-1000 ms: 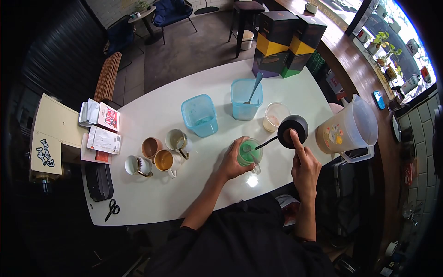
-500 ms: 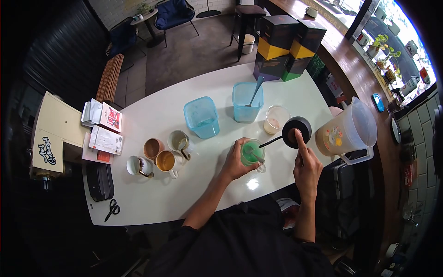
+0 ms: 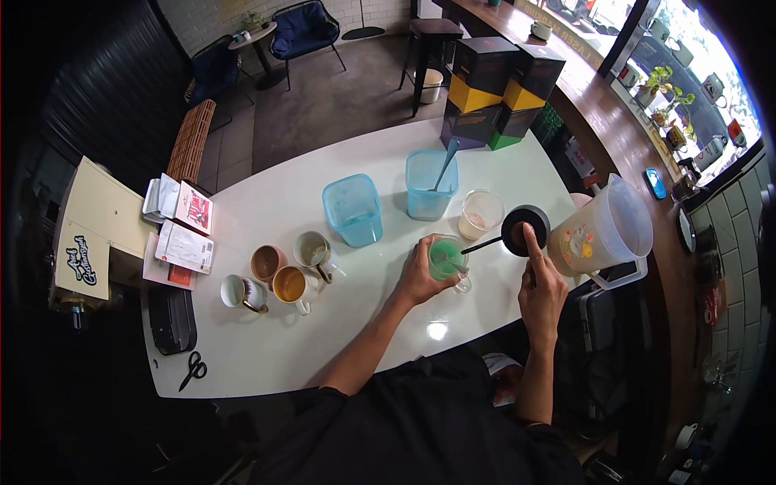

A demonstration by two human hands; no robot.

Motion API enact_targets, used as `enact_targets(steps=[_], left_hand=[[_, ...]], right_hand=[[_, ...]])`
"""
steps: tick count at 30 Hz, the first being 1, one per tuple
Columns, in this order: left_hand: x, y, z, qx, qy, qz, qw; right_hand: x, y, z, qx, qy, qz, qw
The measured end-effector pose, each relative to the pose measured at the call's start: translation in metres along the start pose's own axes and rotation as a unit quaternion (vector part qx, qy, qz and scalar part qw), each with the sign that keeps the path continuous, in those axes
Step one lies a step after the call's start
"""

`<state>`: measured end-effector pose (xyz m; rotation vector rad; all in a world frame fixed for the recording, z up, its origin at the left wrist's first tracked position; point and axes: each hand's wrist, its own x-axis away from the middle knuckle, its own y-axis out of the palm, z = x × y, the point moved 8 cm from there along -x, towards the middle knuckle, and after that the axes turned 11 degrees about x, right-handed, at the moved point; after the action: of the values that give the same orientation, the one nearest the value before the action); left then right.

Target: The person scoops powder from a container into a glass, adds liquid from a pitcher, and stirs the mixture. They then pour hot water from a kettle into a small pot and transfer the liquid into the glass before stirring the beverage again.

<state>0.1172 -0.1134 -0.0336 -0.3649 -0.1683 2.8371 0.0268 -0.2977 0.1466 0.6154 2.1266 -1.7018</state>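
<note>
My left hand is wrapped round a clear glass cup of green liquid, in which a spoon stands. With my right hand I hold a black gooseneck kettle, index finger extended onto its lid. The kettle's thin spout points left, its tip at the cup's rim. Just behind the cup stands a clear plastic cup with some residue. A blue tub is behind my left hand, and a second blue tub with a spoon is beside it. To the kettle's right stands a large plastic pitcher.
Several mugs stand together on the white table, left of my left arm. Scissors lie at the front left corner, below packets. Dark boxes are stacked at the back edge. A wooden counter runs along the right.
The kettle and my right hand have shifted slightly right. The glass cup appears slightly farther right, still in my left hand. The whole view has moved a little.
</note>
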Motion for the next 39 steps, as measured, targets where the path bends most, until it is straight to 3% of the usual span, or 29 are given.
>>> enact_targets(steps=[14, 33, 39], left_hand=[[0.000, 0.009, 0.019, -0.022, 0.040, 0.033, 0.998], [-0.027, 0.090, 0.034, 0.032, 0.040, -0.001, 0.999], [-0.039, 0.109, 0.030, 0.005, 0.072, 0.003, 0.997]], right_hand=[[0.003, -0.002, 0.012, 0.002, 0.032, -0.016, 0.999], [-0.011, -0.029, 0.063, 0.151, 0.005, 0.012, 0.988], [-0.020, -0.022, 0.076, 0.199, 0.010, -0.039, 0.979]])
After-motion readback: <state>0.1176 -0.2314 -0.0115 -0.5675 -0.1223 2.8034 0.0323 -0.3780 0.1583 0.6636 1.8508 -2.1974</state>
